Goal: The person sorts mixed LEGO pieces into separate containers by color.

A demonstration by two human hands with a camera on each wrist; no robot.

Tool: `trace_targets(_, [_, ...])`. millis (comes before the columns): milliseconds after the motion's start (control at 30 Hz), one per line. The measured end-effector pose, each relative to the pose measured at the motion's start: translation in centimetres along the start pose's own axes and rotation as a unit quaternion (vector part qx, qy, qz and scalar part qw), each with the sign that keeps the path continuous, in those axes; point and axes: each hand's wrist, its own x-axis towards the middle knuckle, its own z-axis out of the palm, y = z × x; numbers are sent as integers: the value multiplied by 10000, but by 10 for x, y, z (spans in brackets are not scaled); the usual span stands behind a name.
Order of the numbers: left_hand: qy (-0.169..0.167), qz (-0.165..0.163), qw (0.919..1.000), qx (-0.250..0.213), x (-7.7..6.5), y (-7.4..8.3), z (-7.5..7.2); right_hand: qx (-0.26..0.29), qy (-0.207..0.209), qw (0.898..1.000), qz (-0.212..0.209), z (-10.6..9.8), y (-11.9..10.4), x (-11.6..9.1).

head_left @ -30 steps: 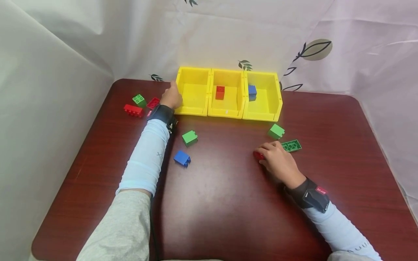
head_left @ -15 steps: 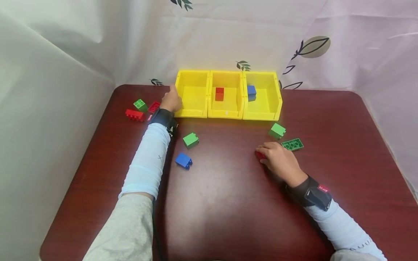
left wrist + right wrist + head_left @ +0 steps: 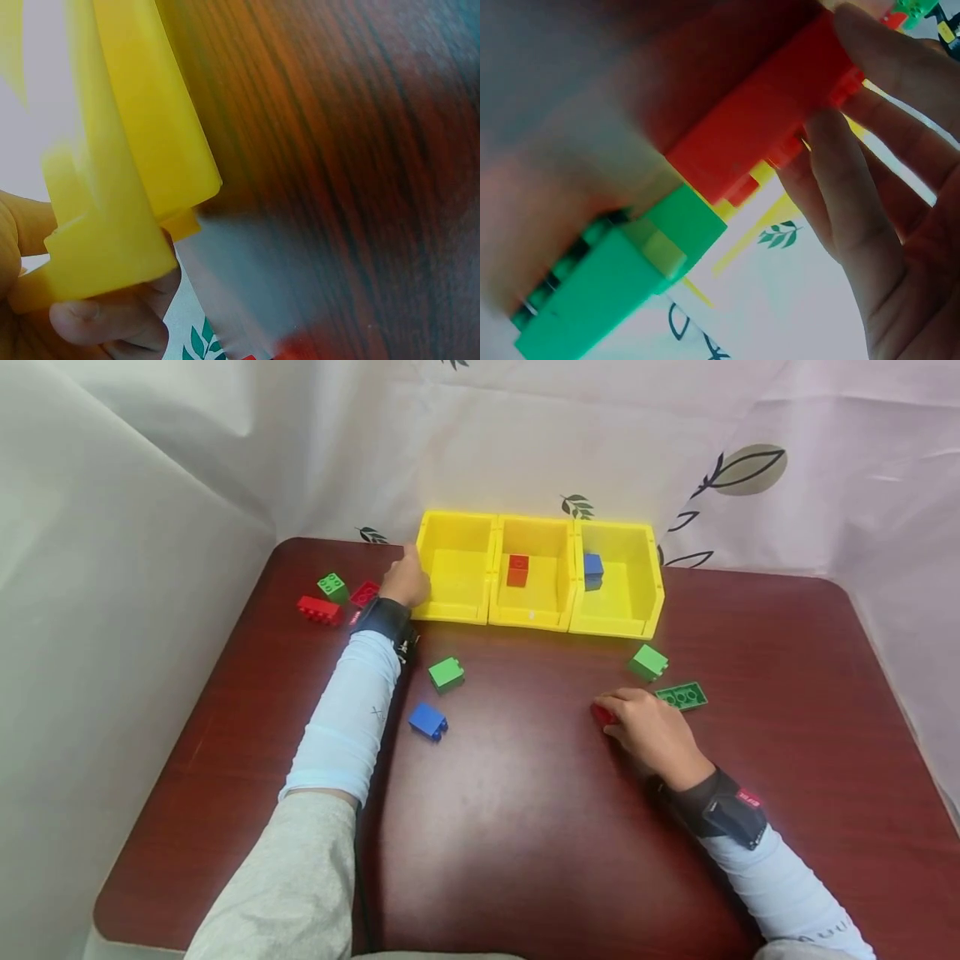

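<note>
My left hand (image 3: 406,579) grips the side wall of the leftmost yellow bin (image 3: 454,612). In the left wrist view, its fingers (image 3: 112,319) curl round the bin's yellow edge (image 3: 105,255). At the right of the table, my right hand (image 3: 651,732) holds a red toy brick (image 3: 602,714), mostly covered by the hand in the head view. The right wrist view shows the long red brick (image 3: 757,105) between thumb and fingers, studs facing the palm. Just beyond that hand lie a long green brick (image 3: 682,696) and a shorter green brick (image 3: 648,662).
The middle bin (image 3: 531,620) contains a red brick (image 3: 517,571), the right bin (image 3: 611,625) a blue one (image 3: 593,571). A green brick (image 3: 447,674) and a blue brick (image 3: 428,722) lie mid-table. Left of the bins are a green brick (image 3: 333,587) and two red bricks (image 3: 319,610).
The head view has shifted slightly. Both hands keep their places, the left on the bin and the right on the red brick.
</note>
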Motion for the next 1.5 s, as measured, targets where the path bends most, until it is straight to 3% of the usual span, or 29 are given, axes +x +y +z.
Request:
trace_targets(133, [-5, 35, 10000, -20, 1, 1, -1, 52, -189, 9996, -227, -11, -1, 8])
trace_targets(233, [44, 16, 10000, -1, 2, 1, -2, 103, -108, 9989, -449, -26, -6, 23])
trace_targets(467, [-9, 35, 9999, -134, -5, 1, -2, 181, 123, 9989, -409, -83, -34, 80])
trace_targets(633, [-9, 59, 9999, -92, -6, 0, 0, 97, 339, 9971, -675, -101, -44, 126])
trace_targets(767, [-30, 84, 9999, -85, -4, -1, 1, -80, 77, 9983, -580, -98, -47, 160])
trace_targets(1033, [-54, 67, 9999, 80, 0, -1, -1, -196, -401, 9987, -236, -73, -49, 211])
trace_targets(1300, [53, 111, 9999, 36, -2, -2, -1, -256, -706, 9967, 301, -58, -37, 242])
trace_targets(1500, [9, 47, 10000, -40, -5, -1, -1, -194, -766, 9959, 447, -49, -34, 250])
